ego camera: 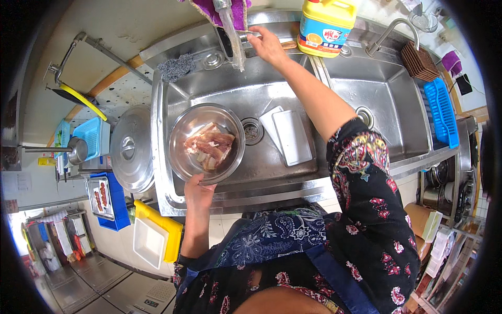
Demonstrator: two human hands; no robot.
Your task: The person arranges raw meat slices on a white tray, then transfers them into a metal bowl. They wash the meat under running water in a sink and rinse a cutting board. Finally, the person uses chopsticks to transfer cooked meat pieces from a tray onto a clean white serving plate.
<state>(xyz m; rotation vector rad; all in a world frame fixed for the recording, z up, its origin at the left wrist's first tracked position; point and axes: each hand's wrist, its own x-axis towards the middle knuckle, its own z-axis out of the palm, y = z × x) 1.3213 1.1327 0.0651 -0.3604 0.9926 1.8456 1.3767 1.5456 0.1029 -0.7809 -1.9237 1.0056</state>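
My left hand (200, 190) grips the near rim of a round stainless steel bowl (180, 161), which is held over the left basin of a steel sink (219, 200). Pieces of raw meat (211, 145) lie in the bowl. My right hand (266, 45) reaches to the back of the sink, its fingers at the faucet fitting beside a purple cloth (204, 10). Whether those fingers grip the fitting I cannot tell. A clear plastic sleeve or stream of water (231, 35) hangs down left of that hand. Two white rectangular trays or lids (292, 137) overlap on the basin floor, right of the drain (252, 131).
A yellow detergent jug (327, 27) stands behind the divider. A steel wool scrubber (176, 67) lies at the back left corner. The right basin (376, 102) has a curved faucet (392, 33) behind it and a blue rack (441, 112) beside it. A large metal lid (131, 149) is at the left.
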